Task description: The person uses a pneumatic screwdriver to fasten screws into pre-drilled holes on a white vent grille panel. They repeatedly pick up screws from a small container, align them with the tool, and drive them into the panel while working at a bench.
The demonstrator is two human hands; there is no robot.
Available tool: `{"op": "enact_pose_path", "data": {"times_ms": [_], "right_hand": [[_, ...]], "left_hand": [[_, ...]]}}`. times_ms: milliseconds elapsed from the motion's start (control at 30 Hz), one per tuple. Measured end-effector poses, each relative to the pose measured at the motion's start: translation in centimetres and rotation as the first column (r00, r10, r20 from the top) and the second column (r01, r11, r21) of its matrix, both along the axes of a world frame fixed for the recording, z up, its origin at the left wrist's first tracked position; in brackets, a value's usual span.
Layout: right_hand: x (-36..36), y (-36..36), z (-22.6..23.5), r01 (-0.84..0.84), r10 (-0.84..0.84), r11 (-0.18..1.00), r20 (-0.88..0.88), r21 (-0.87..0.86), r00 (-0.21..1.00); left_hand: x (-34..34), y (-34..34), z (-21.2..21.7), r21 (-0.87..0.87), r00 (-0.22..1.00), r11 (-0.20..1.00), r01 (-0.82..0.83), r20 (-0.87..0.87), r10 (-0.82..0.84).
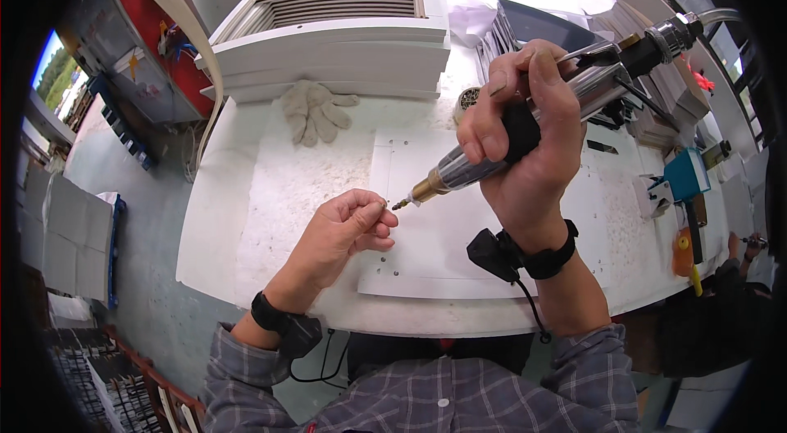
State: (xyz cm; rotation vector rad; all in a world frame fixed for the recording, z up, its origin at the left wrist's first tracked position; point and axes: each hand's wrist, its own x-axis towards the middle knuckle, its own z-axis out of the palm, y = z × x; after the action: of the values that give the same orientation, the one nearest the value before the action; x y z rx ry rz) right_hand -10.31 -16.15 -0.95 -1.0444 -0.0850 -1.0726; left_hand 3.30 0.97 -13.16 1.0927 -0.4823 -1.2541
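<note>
My right hand point(537, 163) is wrapped around a pneumatic screwdriver point(466, 167), its clear barrel and brass-coloured nose slanting down to the left. An air hose point(720, 15) runs off its upper end. Just beside the bit, my left hand point(332, 236) is closed in a pinch. Whatever sits between its thumb and forefinger is too small to name. Beneath both hands lies a flat white panel point(475, 269) with small dark fittings or holes near its edges. A small round tub point(467, 97) of tiny metal parts stands behind the driver.
A pale work glove point(311, 111) lies on the white table point(217, 244), in front of stacked white louvred frames point(328, 64). Stacked boards point(656, 113) and a teal box point(687, 172) stand to the right. Another person's hand point(752, 249) shows at far right.
</note>
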Motion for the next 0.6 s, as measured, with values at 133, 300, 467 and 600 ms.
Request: {"op": "enact_pose_path", "data": {"times_ms": [133,300,467,600], "right_hand": [[0.5,-0.2,-0.4,-0.009,0.009,1.000,0.011,-0.005,1.000],[0.9,-0.3,-0.9,0.004,-0.009,0.993,-0.046,-0.121,0.999],[1.0,-0.5,-1.3,-0.015,0.009,0.991,-0.047,-0.132,0.999],[1.1,-0.3,-1.1,0.003,-0.010,0.994,-0.058,-0.110,0.998]], "left_hand": [[-0.3,0.0,0.0,-0.003,1.000,1.000,0.001,-0.029,-0.001],[-0.5,-0.2,-0.1,0.017,1.000,1.000,0.010,0.005,-0.010],[-0.8,-0.2,0.1,0.032,1.000,0.999,0.012,-0.003,-0.012],[-0.7,-0.2,0.2,0.032,0.999,0.999,0.022,-0.026,-0.021]]}}
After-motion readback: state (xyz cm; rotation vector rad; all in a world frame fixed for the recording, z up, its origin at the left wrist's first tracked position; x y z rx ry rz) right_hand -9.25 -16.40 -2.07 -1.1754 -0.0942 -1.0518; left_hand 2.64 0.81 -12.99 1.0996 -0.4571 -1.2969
